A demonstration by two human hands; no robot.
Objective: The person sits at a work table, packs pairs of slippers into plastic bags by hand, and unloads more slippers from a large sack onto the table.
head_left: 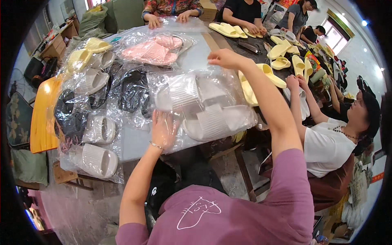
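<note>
A clear plastic bag holding a pair of light grey ribbed slippers (217, 124) lies at the table's near edge in front of me. My left hand (164, 128) rests on the bag's left side, fingers stretched out flat on the film. Beyond the bag's far side, my right hand (224, 59) is raised with its fingers bent together; anything between them is too small to make out. Left of the grey pair are bagged black slippers (132, 92), and farther back a bagged pink pair (153, 51).
More bagged slippers, yellow (79, 59), black and grey (98, 159), cover the table's left side. Loose yellow slippers (281, 49) are spread at the right. A co-worker in a white shirt (326, 145) sits close on my right; another person's hands (167, 20) touch film across the table.
</note>
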